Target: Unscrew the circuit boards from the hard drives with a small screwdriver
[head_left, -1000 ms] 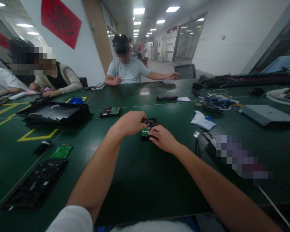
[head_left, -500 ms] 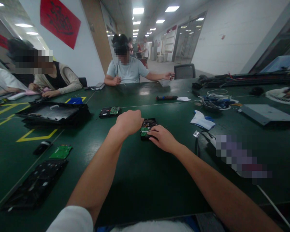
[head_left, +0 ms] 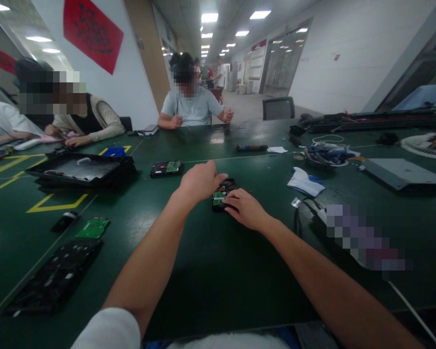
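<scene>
A worker's bare right hand (head_left: 245, 207) closes over the near right edge of a black, rectangular hard drive with a green circuit board (head_left: 218, 197), which lies flat on the dark green tabletop (head_left: 218, 276) straight ahead of the wearer. The bare left hand (head_left: 199, 180) curls just above the drive's far left side, thumb extended; whether it grasps a tool or nothing cannot be told, its palm being hidden. The exposed board looks vulnerable: a fingertip pressing too hard could crack or bend a part. Should the right hand's hold loosen under sideways force, the drive could skid across the smooth surface, and any small loose piece could roll away.
</scene>
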Tool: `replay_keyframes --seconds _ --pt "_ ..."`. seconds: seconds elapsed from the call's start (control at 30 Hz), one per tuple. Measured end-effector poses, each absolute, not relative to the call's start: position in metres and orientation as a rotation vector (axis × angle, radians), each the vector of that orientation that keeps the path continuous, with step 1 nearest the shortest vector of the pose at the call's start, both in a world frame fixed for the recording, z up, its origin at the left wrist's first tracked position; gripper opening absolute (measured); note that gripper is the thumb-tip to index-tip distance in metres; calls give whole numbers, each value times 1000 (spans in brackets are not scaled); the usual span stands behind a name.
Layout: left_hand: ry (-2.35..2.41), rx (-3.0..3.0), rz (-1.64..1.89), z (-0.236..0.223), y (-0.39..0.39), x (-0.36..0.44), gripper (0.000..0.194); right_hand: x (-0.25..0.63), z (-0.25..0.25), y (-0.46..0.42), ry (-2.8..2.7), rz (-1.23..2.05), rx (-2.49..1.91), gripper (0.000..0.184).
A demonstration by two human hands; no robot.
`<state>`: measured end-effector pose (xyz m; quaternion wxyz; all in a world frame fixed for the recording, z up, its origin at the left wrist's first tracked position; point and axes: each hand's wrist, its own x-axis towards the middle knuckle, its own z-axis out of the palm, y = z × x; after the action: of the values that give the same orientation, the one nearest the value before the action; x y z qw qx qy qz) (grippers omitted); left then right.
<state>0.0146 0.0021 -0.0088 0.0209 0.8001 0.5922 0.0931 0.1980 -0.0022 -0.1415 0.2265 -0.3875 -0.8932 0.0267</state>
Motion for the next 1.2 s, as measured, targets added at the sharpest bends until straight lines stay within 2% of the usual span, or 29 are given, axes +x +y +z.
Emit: replay_keyframes --seconds 0.07,0.2,0.43,0.53,0.57,0.67,0.77,0.97,1.2 --pt "1878 2453 359 -12 7 15 36 198 -141 -3 -2466 72 -1073 24" --pt "1829 2468 402 -15 14 9 20 197 -140 -3 -2465 68 -1080 23" --pt "1524 2548 537 -17 15 2 21 198 -141 -3 -2470 63 -1076 23" --pt "1357 2461 658 -21 19 2 8 197 -141 -2 -2468 64 -1088 24" --pt "1282 2406 708 -24 21 3 11 197 -142 -2 -2466 63 -1090 24" --pt "1065 2184 895 -34 30 7 41 197 -142 -2 -2466 56 -1076 24" --pt "932 1840 1076 -48 38 14 52 197 -143 -2 -2465 52 -1059 23" --pt "660 1317 1270 -67 43 25 54 197 -144 -1 -2455 48 -1055 23" --pt "612 1198 1349 -73 44 26 43 198 -147 1 -2447 35 -1021 22"
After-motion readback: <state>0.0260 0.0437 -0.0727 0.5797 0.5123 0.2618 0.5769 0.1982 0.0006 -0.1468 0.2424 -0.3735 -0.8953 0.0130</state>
